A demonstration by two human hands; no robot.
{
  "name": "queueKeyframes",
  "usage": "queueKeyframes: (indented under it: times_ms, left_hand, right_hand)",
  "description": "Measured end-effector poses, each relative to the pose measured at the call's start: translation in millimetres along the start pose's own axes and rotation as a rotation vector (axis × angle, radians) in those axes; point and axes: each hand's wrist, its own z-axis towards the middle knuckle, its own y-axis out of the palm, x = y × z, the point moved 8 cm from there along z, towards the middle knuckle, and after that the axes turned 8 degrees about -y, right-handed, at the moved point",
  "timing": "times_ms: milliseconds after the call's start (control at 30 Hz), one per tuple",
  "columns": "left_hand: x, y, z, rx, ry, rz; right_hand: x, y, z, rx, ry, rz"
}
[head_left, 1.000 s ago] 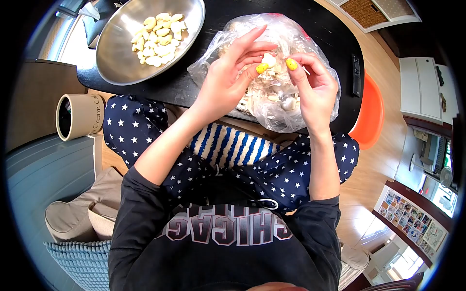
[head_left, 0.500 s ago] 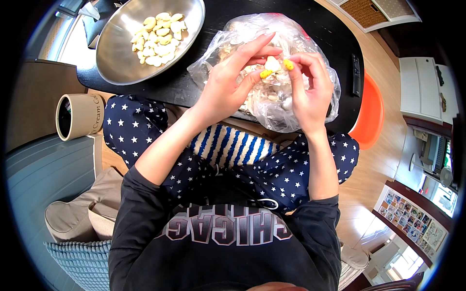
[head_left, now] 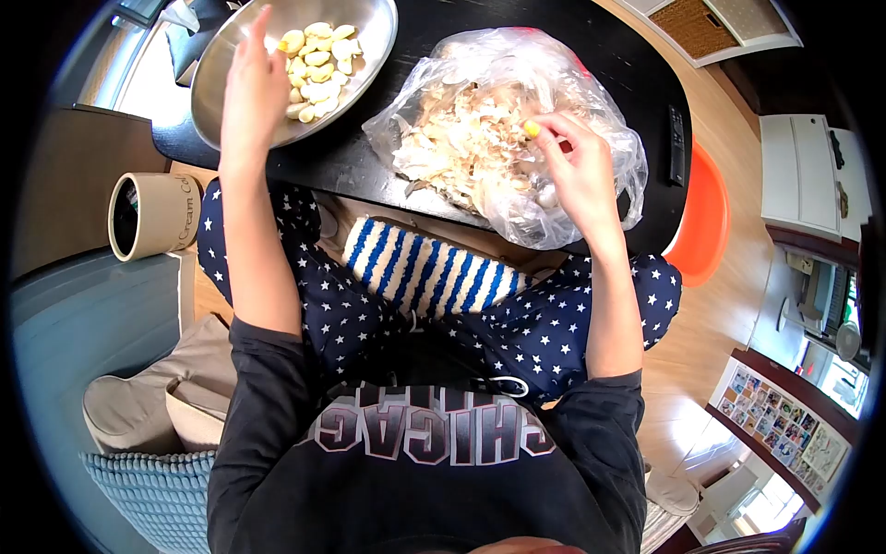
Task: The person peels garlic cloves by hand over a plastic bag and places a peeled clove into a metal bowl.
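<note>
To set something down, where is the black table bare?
Bare: the table between the round silver metal bowl and the clear plastic bag, and between bag and slim black remote. Crowded: over the bowl, with the left hand, and the bag, with the right hand.

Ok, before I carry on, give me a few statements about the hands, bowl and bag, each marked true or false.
1. The left hand is over the metal bowl. True.
2. The bowl holds nothing. False: pale cloves lie in it.
3. The right hand is at the clear plastic bag. True.
4. The bag is knotted shut. False: it lies open, with papery scraps showing.
5. A black remote control lies to the right of the bag. True.
6. The two hands are touching each other. False: they are well apart.
</note>
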Motion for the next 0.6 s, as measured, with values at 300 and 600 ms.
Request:
queueKeyframes:
  times_ms: [300, 600]
  left_hand:
    - [131, -15, -61, 0.269, 0.477, -0.294]
    - [171, 69, -125, -0.404, 0.606, -0.357]
  right_hand:
    - [2, -2, 2, 0.014, -0.017, -0.094]
    - [9, 3, 6, 0.001, -0.109, -0.208]
